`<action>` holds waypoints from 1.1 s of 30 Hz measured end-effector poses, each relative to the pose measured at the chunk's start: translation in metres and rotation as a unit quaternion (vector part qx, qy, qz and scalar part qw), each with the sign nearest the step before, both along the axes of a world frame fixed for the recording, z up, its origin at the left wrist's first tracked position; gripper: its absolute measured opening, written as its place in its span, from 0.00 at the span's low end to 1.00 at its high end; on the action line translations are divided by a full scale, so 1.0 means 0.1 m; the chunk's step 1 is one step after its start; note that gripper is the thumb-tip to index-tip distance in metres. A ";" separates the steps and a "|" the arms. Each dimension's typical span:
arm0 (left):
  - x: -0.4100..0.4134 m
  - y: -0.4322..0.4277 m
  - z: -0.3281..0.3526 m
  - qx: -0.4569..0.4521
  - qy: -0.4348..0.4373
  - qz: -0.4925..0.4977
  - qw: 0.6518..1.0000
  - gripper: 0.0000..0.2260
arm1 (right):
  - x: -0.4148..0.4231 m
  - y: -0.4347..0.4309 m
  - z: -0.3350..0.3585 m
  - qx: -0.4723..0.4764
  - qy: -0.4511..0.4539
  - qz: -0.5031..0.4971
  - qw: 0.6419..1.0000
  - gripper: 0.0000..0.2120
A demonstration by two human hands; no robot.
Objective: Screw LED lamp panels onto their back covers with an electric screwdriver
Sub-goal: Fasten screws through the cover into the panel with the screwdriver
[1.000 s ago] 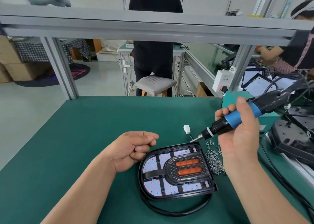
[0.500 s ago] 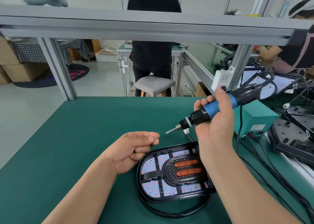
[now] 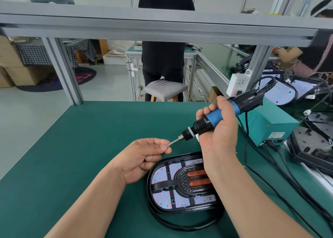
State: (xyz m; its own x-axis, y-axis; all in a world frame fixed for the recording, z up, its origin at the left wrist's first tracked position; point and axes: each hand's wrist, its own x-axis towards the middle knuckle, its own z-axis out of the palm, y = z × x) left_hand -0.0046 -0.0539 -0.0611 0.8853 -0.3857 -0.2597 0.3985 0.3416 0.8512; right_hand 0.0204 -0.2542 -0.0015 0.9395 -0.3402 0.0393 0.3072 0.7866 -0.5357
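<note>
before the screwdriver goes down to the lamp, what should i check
1. Screw on the bit: the screwdriver tip meets the left hand fingers; whether a screw is seated, cannot tell.
2. Grip on the tool: right hand wrapped around the blue barrel, ok.
3. Lamp flat on the green mat, ok.
4. Screw holes in view: right forearm covers part of the lamp, not ok.
5. Black cable looped under the lamp's near edge, clear of its top, ok.

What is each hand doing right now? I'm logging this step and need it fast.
Left hand: closed, fingertips pinching a small screw at the bit tip.
Right hand: closed around the electric screwdriver.
</note>
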 end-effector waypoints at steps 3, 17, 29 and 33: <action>-0.01 0.00 0.00 -0.001 0.002 0.000 1.000 0.09 | 0.00 0.01 -0.01 -0.002 0.001 0.002 1.000 0.07; -0.01 -0.02 0.00 -0.009 -0.003 0.033 0.999 0.06 | -0.09 0.04 0.00 -0.060 -0.034 -0.007 0.998 0.07; 0.01 0.01 -0.05 0.044 -0.036 0.064 0.996 0.06 | -0.13 0.08 -0.17 -0.101 0.061 -0.077 0.990 0.07; 0.02 0.00 -0.09 0.071 -0.052 0.075 0.993 0.06 | -0.13 0.05 -0.18 -0.108 0.061 -0.065 0.990 0.08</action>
State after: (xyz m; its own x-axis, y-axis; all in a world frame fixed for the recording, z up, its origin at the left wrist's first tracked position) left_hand -0.0023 -0.0540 -0.0697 0.9551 -0.2135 -0.2055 0.2589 0.2635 0.9293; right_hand 0.0078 -0.2490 -0.0193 0.8902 -0.4554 0.0140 0.3220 0.6072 -0.7264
